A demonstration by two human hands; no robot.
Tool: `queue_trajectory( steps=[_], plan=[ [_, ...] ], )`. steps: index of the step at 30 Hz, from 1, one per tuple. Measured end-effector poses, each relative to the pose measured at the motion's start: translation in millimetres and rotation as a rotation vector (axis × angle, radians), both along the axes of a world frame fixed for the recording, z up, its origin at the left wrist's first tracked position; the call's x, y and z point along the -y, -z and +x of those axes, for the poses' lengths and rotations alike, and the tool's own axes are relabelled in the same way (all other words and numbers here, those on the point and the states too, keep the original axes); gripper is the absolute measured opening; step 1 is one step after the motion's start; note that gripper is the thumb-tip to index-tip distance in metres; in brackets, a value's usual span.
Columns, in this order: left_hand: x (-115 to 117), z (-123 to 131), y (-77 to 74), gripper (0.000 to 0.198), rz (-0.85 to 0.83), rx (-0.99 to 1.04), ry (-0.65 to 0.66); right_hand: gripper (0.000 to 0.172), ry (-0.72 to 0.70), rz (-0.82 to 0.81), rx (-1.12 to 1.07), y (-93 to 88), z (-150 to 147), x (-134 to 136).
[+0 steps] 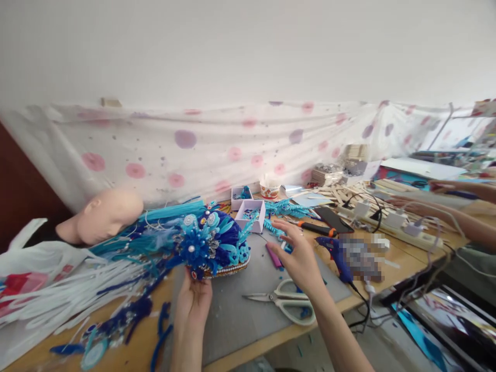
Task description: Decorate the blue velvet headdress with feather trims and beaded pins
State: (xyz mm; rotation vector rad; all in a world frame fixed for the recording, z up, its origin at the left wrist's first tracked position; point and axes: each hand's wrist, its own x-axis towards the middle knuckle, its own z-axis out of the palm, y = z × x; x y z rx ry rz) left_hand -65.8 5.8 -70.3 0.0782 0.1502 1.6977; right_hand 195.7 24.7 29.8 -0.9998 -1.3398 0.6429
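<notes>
Headdress: blue, with beaded flowers and a pearl rim. Its near edge is gripped by the fingers of the left hand, thumb and fingertips closed on the rim from below. It stands at the far left corner of the grey mat, and its blue and white tassels trail left across the table.

The right hand holds nothing. Its fingers are spread wide and hover just right of a pink stick lying on the mat; whether a fingertip touches the stick cannot be told.

Scissors lie on the mat near the right wrist, blades pointing left. A blue glue gun lies to the right of that hand, off the mat, beside a blurred patch.

Two white boxes holding blue trim stand beyond the headdress. A dummy head lies on its side at the far left. A power strip with plugs runs along the far right, with another person's forearm stretched over it. A spotted cloth hangs behind the table.
</notes>
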Motion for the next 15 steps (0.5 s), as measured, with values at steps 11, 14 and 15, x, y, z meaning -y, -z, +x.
queue_trajectory(
  steps=[11, 14, 15],
  plan=[
    [54, 36, -16.0, 0.04, -0.071, -0.258, 0.061, 0.047, 0.116, -0.26, -0.361, 27.8, -30, 27],
    [48, 48, -33.3, 0.05, -0.061, -0.359, -0.109, 0.059, 0.119, -0.262, -0.461, 33.6, -36, 30],
    [44, 55, -39.4, 0.054, -0.07, -0.414, -0.143, 0.059, 0.112, -0.267, -0.499, 34.8, -39, 31]
  ],
)
